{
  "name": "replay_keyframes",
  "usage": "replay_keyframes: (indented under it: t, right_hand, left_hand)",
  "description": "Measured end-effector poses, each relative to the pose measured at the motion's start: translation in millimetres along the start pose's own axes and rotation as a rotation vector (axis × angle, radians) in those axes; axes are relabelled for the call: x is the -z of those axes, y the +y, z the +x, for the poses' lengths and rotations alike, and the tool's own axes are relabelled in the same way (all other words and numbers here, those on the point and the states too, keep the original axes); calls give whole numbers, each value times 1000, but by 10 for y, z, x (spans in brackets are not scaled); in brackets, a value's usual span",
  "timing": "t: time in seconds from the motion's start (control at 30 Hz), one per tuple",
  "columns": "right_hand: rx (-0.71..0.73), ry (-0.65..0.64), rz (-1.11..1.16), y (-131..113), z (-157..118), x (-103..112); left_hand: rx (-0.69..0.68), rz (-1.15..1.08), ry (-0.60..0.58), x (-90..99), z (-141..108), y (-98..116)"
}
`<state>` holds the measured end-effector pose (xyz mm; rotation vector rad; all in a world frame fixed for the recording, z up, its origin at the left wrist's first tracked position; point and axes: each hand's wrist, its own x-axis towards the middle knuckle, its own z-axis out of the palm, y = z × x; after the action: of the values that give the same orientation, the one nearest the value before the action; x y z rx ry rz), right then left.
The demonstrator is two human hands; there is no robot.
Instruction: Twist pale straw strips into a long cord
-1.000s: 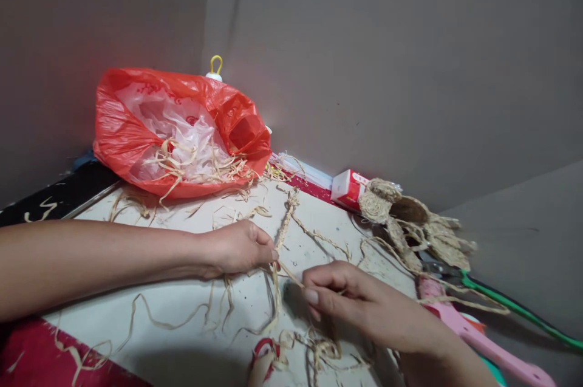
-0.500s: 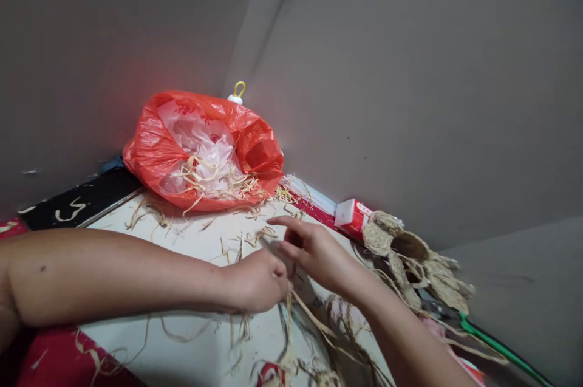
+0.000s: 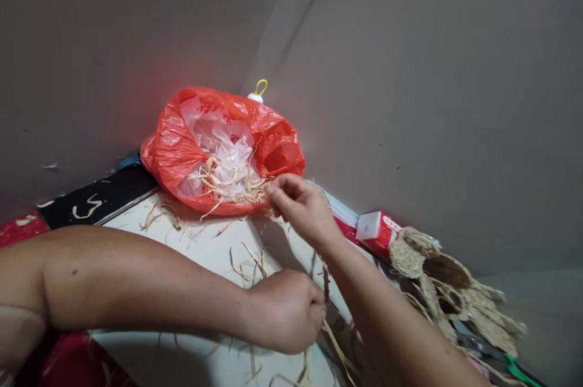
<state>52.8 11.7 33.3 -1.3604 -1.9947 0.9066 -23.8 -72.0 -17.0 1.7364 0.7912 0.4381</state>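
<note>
My left hand (image 3: 291, 311) is closed in a fist over the white tabletop (image 3: 218, 241), with pale fibre strands (image 3: 337, 347) coming out below its fingers. My right hand (image 3: 300, 205) is at the front right edge of the red plastic bag (image 3: 170, 150), its thumb and forefinger pinched together. What it pinches, if anything, is too small to make out. Inside the open bag lie a crumpled whitish plastic bag (image 3: 232, 147) and loose straw-coloured strips (image 3: 218, 177). More scraps (image 3: 166, 211) are scattered on the tabletop.
A red and white box (image 3: 378, 233) stands against the wall on the right. Beside it are woven fibre pieces (image 3: 407, 256) and a tool with a green handle (image 3: 519, 372). At the left lies a flat black object (image 3: 104, 192) with a pale scrap on it.
My right hand has moved up and away to the bag's edge, its fingers now pinched. My left hand remains closed near the strands. The view has shifted, moving the bag rightward.
</note>
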Motion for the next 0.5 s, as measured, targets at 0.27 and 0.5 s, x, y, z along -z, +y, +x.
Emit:
replay_keyframes:
  t: [0.27,0.5]
  right_hand:
    - [-196,-376,-337,-50,-236,132]
    - [-49,-486,-270,26,-167,-98]
  left_hand:
    - [-56,185,-9,-13,-10,-12]
    - [-50,202,-2,-28,-14,-1]
